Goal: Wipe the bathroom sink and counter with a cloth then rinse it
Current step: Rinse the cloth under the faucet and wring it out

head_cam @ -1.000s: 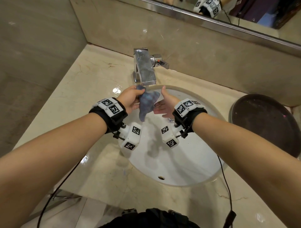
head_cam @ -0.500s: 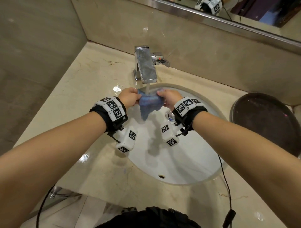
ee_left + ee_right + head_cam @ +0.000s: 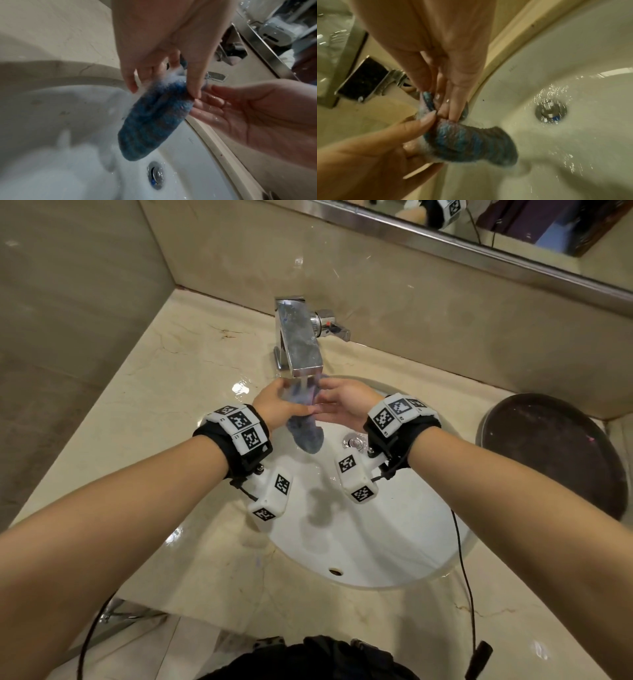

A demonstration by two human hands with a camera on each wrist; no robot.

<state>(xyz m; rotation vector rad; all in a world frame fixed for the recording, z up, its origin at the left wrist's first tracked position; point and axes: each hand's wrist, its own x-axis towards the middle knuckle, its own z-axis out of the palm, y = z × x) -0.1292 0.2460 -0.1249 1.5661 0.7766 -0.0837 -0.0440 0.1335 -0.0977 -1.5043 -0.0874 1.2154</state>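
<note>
Left hand [image 3: 274, 405] pinches the blue cloth [image 3: 305, 433] under the running tap [image 3: 299, 344], over the sink [image 3: 394, 542]. Right hand [image 3: 342, 405] flat, fingers straight, touching the cloth.

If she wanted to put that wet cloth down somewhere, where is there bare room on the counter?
The counter left of the faucet, up to the side wall, lies bare though wet by the basin. The front strip below the sink is bare too. Right side: a dark round tray fills it. Under the spout both hands crowd the cloth.
</note>
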